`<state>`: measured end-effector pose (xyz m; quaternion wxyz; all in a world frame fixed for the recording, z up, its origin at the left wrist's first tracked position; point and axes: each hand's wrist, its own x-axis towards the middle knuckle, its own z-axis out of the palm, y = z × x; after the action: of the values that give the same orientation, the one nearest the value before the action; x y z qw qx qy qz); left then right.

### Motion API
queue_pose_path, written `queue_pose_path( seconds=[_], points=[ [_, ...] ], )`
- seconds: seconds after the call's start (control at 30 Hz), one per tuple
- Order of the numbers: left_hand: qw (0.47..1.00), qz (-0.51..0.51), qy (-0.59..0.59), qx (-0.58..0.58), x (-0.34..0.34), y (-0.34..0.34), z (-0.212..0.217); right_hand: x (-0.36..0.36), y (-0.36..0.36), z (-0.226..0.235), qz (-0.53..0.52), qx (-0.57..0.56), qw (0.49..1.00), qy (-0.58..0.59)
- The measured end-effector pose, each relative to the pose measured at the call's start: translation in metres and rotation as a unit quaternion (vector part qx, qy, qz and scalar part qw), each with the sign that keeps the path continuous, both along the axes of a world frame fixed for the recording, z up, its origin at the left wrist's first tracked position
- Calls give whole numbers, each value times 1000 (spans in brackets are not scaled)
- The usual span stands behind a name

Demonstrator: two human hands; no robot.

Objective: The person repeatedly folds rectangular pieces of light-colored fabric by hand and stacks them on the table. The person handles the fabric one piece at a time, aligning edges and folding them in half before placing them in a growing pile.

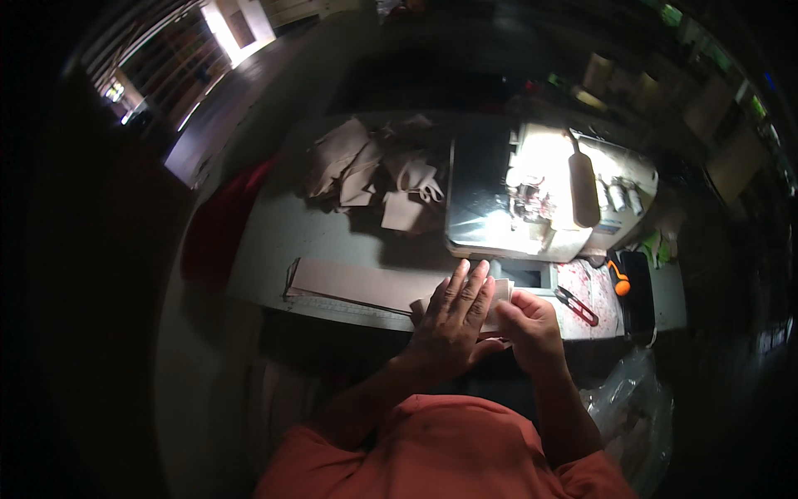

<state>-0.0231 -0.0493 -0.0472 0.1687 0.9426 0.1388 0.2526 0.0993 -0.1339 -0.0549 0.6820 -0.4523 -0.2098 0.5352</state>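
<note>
Fingers stretched out, my left hand (453, 320) lies flat on a small beige fabric piece (502, 290) at the table's front edge. My right hand (534, 331) pinches the right side of that piece between thumb and fingers. Just beyond both hands stands a sewing machine (480, 195), brightly lit on its right half. Left of my left hand a flat stack of long beige fabric strips (357, 279) runs along the edge, its right end partly hidden by the hand. A rolled bit of cloth shows beside my left wrist.
Crumpled beige fabric pieces (345, 162) are heaped behind the strips. Right of my hands lie red-handled thread snips (578, 306), an orange-ended tool (621, 287) and a dark flat object (637, 291). A clear plastic bag (632, 407) hangs below the table's right side. Something red (226, 224) borders the left.
</note>
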Motion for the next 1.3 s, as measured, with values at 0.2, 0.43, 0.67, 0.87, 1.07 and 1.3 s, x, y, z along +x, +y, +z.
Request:
queue_pose_path(
  seconds=[0.2, 0.43, 0.67, 0.87, 1.07, 1.3],
  points=[
    [899, -89, -68, -424, 13, 35, 10, -1, -4, 27, 2, 20, 993, -112],
    [885, -38, -26, -464, 18, 44, 25, 0, -10, 25, -2, 0, 995, -97],
    [978, 21, -24, -204, 57, 65, 21, 18, 17, 7, -76, 9, 996, -52],
    [992, -79, -4, 98, 74, 78, 6, 19, 31, -27, -160, 18, 979, -128],
    [997, -78, 9, -14, 84, 91, 8, 23, 36, -30, -161, 17, 978, -132],
    [992, -125, -23, 10, 97, 104, 10, 32, 45, -24, -154, 18, 978, -143]
  ],
)
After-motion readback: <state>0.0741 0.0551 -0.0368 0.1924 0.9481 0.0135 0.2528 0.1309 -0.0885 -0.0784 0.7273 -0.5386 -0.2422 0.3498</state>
